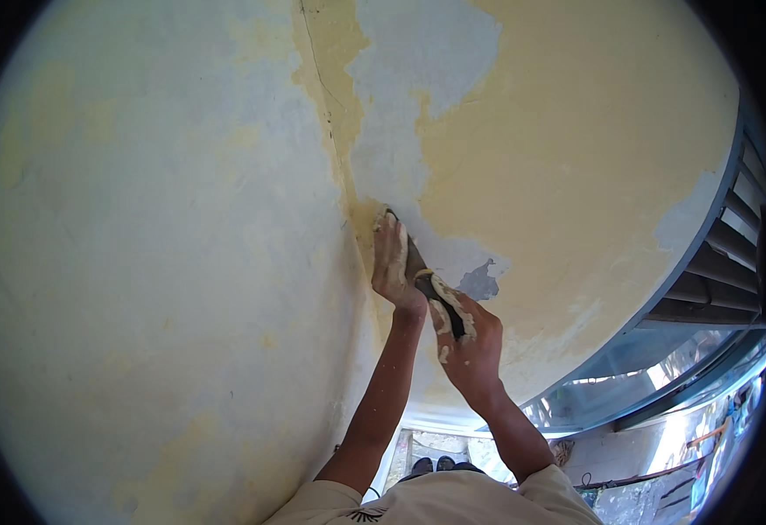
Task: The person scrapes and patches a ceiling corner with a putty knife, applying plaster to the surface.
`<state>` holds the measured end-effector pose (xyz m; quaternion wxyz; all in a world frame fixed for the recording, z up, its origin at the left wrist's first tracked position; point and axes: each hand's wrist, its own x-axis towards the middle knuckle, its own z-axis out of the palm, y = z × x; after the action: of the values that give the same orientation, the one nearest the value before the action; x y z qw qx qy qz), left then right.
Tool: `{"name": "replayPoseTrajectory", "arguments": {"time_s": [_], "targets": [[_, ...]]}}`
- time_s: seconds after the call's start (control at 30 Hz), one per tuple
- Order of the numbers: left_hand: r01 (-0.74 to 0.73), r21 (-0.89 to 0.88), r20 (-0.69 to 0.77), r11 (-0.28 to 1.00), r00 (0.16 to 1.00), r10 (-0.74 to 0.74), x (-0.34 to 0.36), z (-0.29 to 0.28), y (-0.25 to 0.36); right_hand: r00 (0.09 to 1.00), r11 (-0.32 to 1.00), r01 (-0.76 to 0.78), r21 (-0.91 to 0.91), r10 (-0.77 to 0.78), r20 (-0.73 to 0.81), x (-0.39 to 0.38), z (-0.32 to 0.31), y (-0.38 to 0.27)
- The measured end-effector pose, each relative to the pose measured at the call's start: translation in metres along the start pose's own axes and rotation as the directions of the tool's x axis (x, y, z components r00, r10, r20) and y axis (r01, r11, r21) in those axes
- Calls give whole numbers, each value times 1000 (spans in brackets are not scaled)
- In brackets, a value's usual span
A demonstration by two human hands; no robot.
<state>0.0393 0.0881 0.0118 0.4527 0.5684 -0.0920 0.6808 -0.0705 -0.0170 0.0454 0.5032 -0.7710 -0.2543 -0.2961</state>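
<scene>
Much of your scraper [428, 287] is hidden: your right hand [470, 343] covers part of its handle, and your left hand [391, 258] hides part of the blade, so you cannot see how much edge meets the wall [576, 175]. The tool slants from the right hand, near and right, to the left hand, farther and left, just right of the corner where the left wall [155, 219] joins.

Your right hand is clamped on the handle, fingers curled around it. Your left hand lies long and nearly flat along the blade, fingers together; whether it grips or only presses, you cannot tell. Pale putty [402, 241] coats both hands.

Right of the blade is a dark grey patch [481, 278], its edge ragged. Farther off, a thin crack [323, 87] runs up by the corner, cut off at the far edge. The slats [720, 265] at far right fade into the black rim, and the clutter near right is too bright and bent to make out. Your shirt [453, 503] partly hides what lies below, leaving two dark shoe tips [434, 464] showing.
</scene>
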Motion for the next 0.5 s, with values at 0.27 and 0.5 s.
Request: {"name": "replayPoseTrajectory", "arguments": {"time_s": [0.27,0.5], "targets": [[-80,90,41,993,996,76,0,5,2,998,996,61,-62,-60,32,13,-16,0],[-96,76,50,992,994,93,5,6,13,994,998,0,-56,6,109,19,-28,-7]]}}
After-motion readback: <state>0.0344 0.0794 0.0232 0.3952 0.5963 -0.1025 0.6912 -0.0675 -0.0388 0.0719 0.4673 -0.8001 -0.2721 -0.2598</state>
